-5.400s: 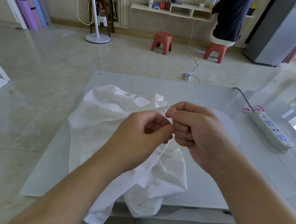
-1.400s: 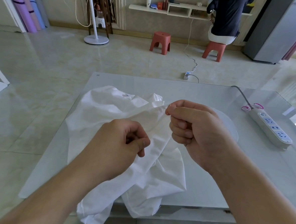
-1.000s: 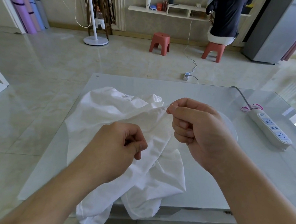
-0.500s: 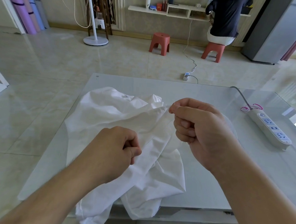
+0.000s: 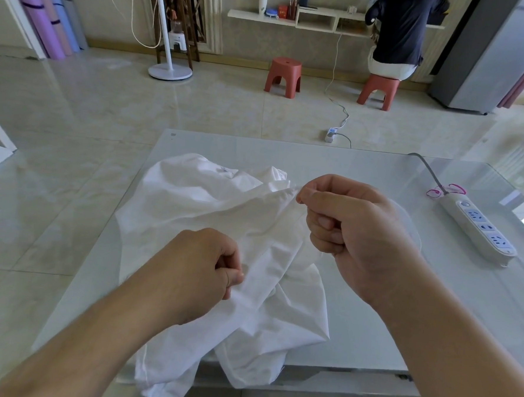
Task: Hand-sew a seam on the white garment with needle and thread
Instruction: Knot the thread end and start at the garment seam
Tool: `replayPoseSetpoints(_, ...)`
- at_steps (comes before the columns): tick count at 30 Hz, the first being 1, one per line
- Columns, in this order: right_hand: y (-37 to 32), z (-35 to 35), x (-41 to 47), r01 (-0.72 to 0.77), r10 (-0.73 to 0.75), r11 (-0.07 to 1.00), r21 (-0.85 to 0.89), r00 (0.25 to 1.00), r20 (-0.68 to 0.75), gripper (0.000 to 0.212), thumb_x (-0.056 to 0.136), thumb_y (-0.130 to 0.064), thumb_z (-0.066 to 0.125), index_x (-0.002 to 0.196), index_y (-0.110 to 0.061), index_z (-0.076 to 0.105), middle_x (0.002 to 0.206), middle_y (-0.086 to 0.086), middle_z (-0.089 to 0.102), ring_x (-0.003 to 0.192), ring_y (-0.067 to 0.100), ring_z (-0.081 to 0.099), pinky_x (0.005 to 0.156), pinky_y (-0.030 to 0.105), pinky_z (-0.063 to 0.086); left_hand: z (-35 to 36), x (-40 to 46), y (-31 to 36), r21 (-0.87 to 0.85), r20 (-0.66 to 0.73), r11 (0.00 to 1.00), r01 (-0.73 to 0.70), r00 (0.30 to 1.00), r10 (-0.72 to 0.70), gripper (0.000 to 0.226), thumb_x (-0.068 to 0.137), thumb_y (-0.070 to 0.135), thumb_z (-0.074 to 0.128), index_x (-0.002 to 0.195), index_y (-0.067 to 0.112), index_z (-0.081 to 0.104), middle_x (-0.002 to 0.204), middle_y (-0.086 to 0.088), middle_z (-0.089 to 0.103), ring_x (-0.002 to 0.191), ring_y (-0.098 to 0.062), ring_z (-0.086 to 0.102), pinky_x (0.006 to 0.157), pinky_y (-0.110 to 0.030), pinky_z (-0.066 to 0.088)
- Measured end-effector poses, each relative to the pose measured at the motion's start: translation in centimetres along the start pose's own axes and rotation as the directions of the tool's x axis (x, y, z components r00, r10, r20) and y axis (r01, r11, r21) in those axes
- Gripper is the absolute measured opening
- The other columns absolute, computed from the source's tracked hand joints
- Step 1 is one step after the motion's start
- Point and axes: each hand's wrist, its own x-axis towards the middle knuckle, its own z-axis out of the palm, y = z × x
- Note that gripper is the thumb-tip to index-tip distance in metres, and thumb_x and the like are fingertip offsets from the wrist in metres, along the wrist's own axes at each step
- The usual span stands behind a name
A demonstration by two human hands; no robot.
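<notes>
So the white garment is bunched up on a glass table, with its lower part spilling over the near edge. Right hand has its fingers curled in, pinching a fold up top; left hand pinches the cloth lower down. Can't make out needle or thread. A power strip sits by the right edge. Beyond that is glossy tile floor, two red stools, a fan stand and someone seated facing the wall.
</notes>
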Motion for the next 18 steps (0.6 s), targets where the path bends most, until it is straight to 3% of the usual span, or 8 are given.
replayPoseSetpoints(5, 0.2, 0.5, -0.2, -0.014, 0.014, 1.000, 0.006, 0.999, 0.030, 0.015, 0.094, 0.007, 0.058, 0.085, -0.001, 0.067, 0.056, 0.002, 0.033, 0.049, 0.016, 0.020, 0.048, 0.028, 0.015, -0.7, -0.8, 0.5, 0.034, 0.083, 0.997, -0.065, 0.995, 0.062, 0.014, 0.091, 0.049, 0.076, 0.095, 0.039, 0.068, 0.089, 0.019, 0.072, 0.084, 0.003, 0.068, 0.075, -0.015, 0.053)
replayPoseSetpoints(9, 0.4, 0.8, -0.2, -0.027, 0.027, 1.000, -0.006, 0.999, 0.043, 0.013, 0.094, 0.008, 0.058, 0.088, 0.000, 0.067, 0.056, 0.003, 0.033, 0.050, 0.016, 0.021, 0.048, 0.028, 0.016, -1.0, -0.9, 0.7, -0.004, 0.064, 0.992, -0.123, 0.990, 0.123, 0.050, 0.077, 0.062, 0.081, 0.119, 0.050, 0.056, 0.110, 0.027, 0.063, 0.100, 0.007, 0.062, 0.088, -0.017, 0.054)
replayPoseSetpoints(11, 0.5, 0.9, -0.3, -0.027, 0.028, 1.000, -0.015, 0.998, 0.052, 0.012, 0.094, 0.007, 0.058, 0.089, 0.001, 0.067, 0.057, 0.003, 0.033, 0.049, 0.016, 0.021, 0.048, 0.028, 0.017, -1.0, -0.8, 1.0, -0.127, -0.031, 0.977, -0.172, 0.985, 0.169, 0.057, 0.074, 0.066, 0.079, 0.124, 0.051, 0.056, 0.117, 0.030, 0.062, 0.107, 0.010, 0.060, 0.096, -0.022, 0.054)
replayPoseSetpoints(14, 0.6, 1.2, -0.4, -0.019, 0.022, 0.999, -0.028, 0.997, 0.077, 0.009, 0.094, 0.006, 0.060, 0.090, 0.002, 0.067, 0.057, 0.004, 0.033, 0.049, 0.015, 0.023, 0.046, 0.026, 0.021, -0.9, -0.6, 1.7, -0.417, -0.229, 0.867, -0.271, 0.955, 0.188, 0.039, 0.084, 0.055, 0.078, 0.120, 0.042, 0.068, 0.113, 0.025, 0.073, 0.109, 0.005, 0.068, 0.099, -0.028, 0.057)
replayPoseSetpoints(18, 0.8, 1.6, -0.7, -0.002, 0.008, 0.999, -0.051, 0.993, 0.121, 0.015, 0.095, 0.004, 0.062, 0.082, -0.002, 0.066, 0.059, 0.005, 0.036, 0.047, 0.013, 0.028, 0.045, 0.023, 0.026, -0.5, -0.5, 2.6, -0.598, -0.283, 0.744, -0.298, 0.947, 0.152, 0.015, 0.092, 0.032, 0.078, 0.106, 0.027, 0.080, 0.096, 0.011, 0.082, 0.097, -0.007, 0.077, 0.096, -0.033, 0.060)
